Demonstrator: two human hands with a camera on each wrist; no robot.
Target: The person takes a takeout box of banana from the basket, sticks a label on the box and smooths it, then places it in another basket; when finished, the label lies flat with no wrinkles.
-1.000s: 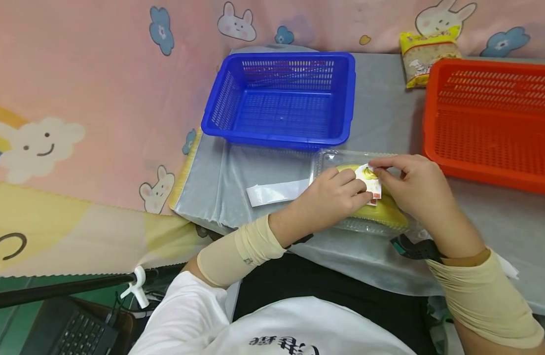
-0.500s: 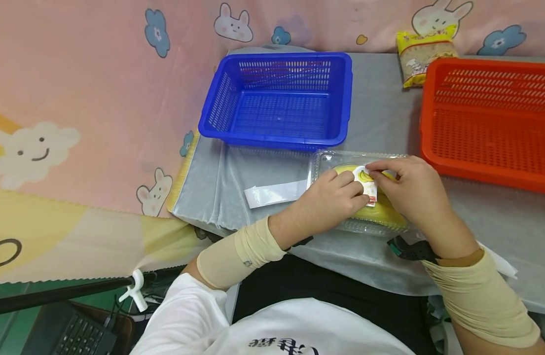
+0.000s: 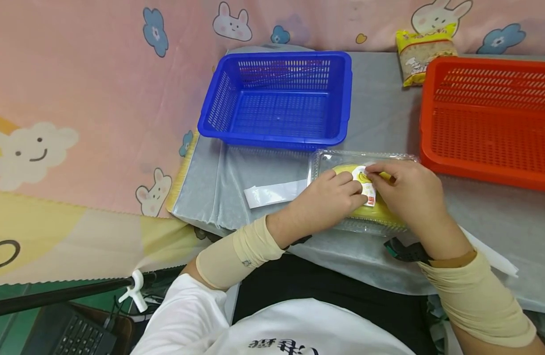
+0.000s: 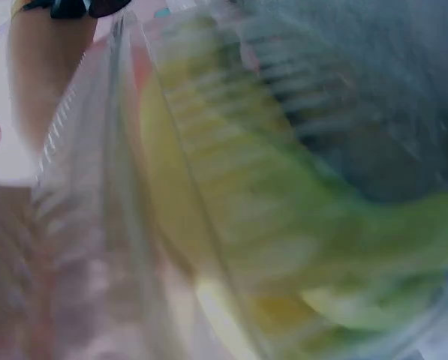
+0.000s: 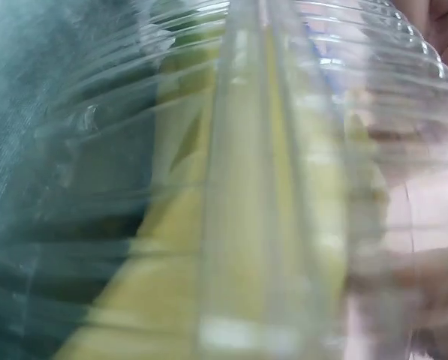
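A clear plastic clamshell box (image 3: 327, 159) lies near the table's front edge with yellow bananas (image 3: 379, 213) inside. Over its lid is a small white sticker label (image 3: 367, 188) printed with a banana picture and a red mark. My left hand (image 3: 327, 201), fingers curled, pinches the label's lower left side. At its upper right, my right hand (image 3: 414, 197) pinches the edge between thumb and index finger. The left wrist view shows green-yellow bananas (image 4: 284, 187) blurred through the ribbed box wall; yellow fruit (image 5: 175, 255) shows likewise in the right wrist view.
A blue basket (image 3: 272, 139) stands behind the box, a red basket (image 3: 485, 167) to the right. A yellow snack packet (image 3: 425, 54) leans behind the red one. White strips lie left of the box (image 3: 274, 194) and by the right forearm (image 3: 490, 251).
The label has shifted slightly left and down over the lid, and the right hand has moved left with it. The left hand has stayed nearly in place.
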